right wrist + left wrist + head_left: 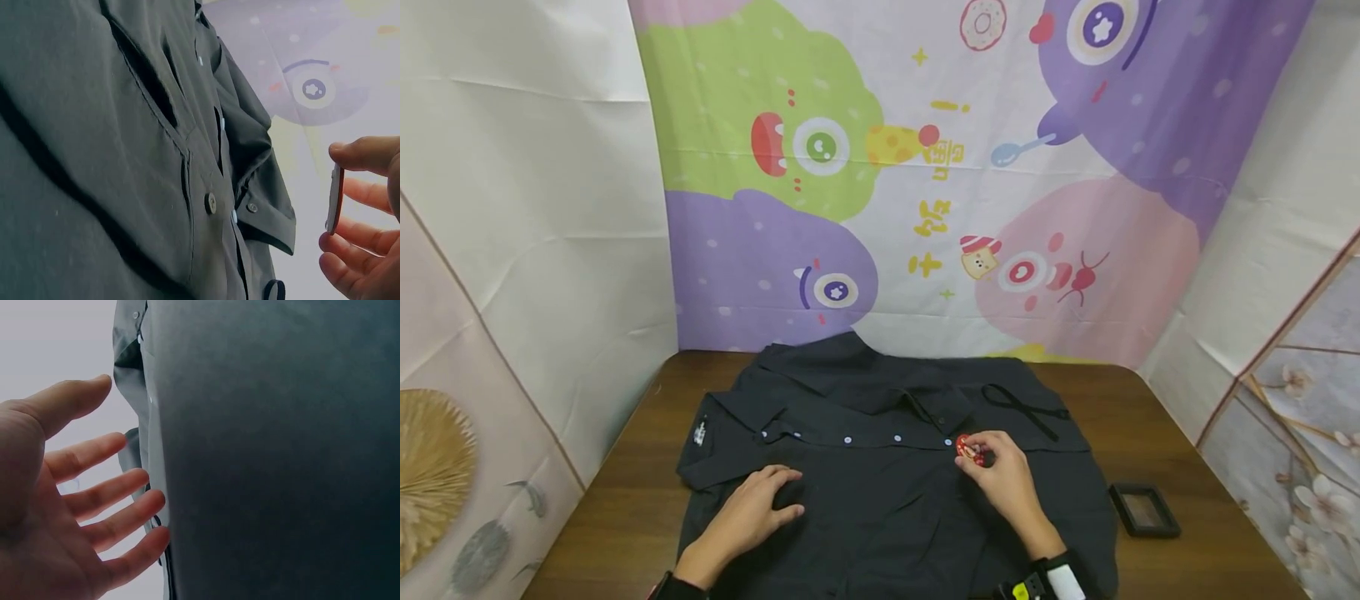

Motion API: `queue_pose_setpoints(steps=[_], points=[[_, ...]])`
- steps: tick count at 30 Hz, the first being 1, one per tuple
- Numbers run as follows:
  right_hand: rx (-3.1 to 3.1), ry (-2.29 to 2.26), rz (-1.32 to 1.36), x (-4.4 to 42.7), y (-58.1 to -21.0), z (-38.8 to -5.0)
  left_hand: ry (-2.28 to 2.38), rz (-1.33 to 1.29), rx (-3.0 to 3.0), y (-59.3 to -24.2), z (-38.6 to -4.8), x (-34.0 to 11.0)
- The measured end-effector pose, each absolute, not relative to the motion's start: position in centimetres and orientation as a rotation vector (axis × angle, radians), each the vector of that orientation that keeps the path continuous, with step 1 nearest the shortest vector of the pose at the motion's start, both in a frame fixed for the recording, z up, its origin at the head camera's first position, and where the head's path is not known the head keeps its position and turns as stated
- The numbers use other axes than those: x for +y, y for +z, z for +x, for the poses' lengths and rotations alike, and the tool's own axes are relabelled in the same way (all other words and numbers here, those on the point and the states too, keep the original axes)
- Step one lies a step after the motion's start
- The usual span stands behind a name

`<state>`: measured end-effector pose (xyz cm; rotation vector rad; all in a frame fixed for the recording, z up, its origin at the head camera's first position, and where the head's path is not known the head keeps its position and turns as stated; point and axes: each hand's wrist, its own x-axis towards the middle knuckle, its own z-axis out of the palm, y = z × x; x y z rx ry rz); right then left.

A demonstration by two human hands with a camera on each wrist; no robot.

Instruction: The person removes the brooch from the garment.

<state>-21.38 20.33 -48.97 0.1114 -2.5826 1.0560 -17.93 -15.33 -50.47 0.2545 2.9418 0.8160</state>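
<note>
A black button-up shirt lies spread sideways over the table, its row of pale buttons running across the middle. My right hand pinches a small flat red badge between thumb and fingers, just beside the button row. Seen edge-on in the right wrist view, the badge is thin, with a pale back and a reddish front edge. Over the shirt's left part, my left hand holds nothing, its fingers spread in the left wrist view. Whether it touches the cloth I cannot tell.
A small black square frame lies on the brown wooden table, right of the shirt. A thin black strap lies on the shirt's upper right. Behind the table hangs a cartoon-printed cloth.
</note>
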Motion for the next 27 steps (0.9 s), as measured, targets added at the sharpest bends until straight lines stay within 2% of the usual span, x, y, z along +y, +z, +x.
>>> queue_pose_setpoints(steps=[27], points=[[-2.543, 0.865, 0.139, 25.5, -47.9, -21.9, 0.807, 0.235, 2.923, -49.8, -17.5, -15.8]])
